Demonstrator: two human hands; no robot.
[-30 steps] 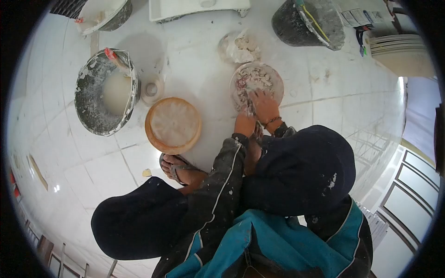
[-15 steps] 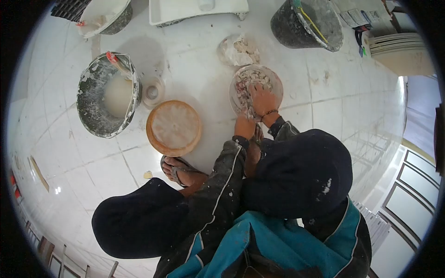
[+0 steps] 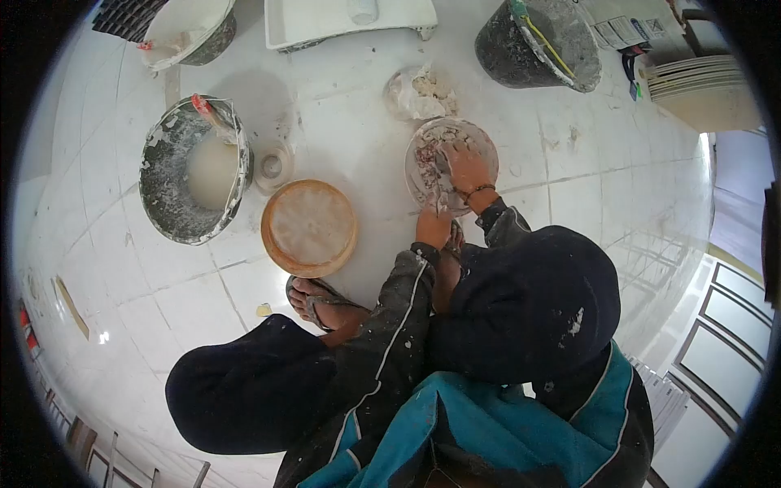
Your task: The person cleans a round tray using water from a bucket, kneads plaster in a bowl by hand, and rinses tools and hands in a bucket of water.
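Observation:
A shallow round bowl (image 3: 491, 148) stands on the floor in front of my feet, holding lumpy whitish material (image 3: 427, 163) with reddish patches. My right hand (image 3: 472, 171) reaches into the bowl, fingers stretched out and coated with the pale paste, touching the material. At the near rim, my left hand (image 3: 434, 224) is closed around the bowl's edge; its fingertips are whitened and partly hidden. Just beyond the bowl lies a clear plastic bag (image 3: 419, 93) with pale clumps. To the left sits a round wooden-rimmed sieve (image 3: 351, 220) dusted with white powder.
A black bucket (image 3: 154, 175) with milky liquid and a red-handled brush (image 3: 213, 118) stands left, beside a small clear cup (image 3: 272, 165). Farther back are another bucket (image 3: 213, 45), a white paint tray (image 3: 350, 24) and a dark bucket (image 3: 504, 49). Stacked boards (image 3: 700, 93) lie right.
My right hand has turned and shifted slightly right inside the bowl, and the lumps under it look more smeared. My left hand stays at the near rim.

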